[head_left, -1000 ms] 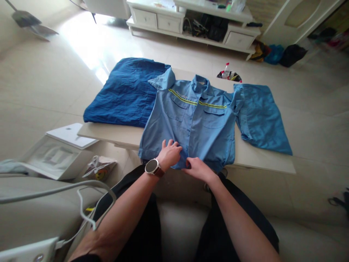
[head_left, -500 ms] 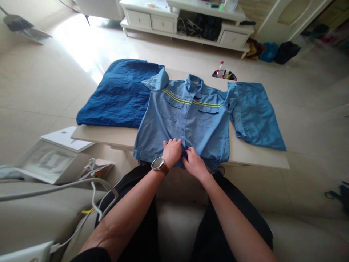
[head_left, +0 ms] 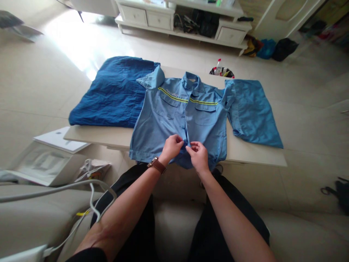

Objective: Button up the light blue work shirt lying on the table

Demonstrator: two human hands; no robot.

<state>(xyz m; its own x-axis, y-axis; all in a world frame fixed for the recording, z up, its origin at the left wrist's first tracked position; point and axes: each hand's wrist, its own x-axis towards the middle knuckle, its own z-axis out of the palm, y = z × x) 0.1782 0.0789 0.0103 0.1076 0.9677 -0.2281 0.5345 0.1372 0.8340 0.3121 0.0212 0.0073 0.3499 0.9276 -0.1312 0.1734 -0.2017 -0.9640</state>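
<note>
A light blue work shirt (head_left: 166, 120) with a yellow chest stripe lies face up on a low beige table (head_left: 253, 154), its hem hanging over the near edge. My left hand (head_left: 172, 146), with a brown-strapped watch on the wrist, pinches the shirt's front placket near the hem. My right hand (head_left: 198, 154) pinches the opposite edge of the placket, fingertips almost touching the left hand's. The shirt's right sleeve (head_left: 252, 112) is spread out on the table.
A folded dark blue garment (head_left: 114, 94) lies on the table's left end. A white box (head_left: 49, 160) and a bag sit on the floor at left. A white cable (head_left: 89, 196) crosses my lap. A white cabinet (head_left: 185, 20) stands behind, a bottle (head_left: 218, 67) beyond the table.
Both hands have moved up the shirt front from the hem and closed together on the placket. The camera view has shifted slightly.
</note>
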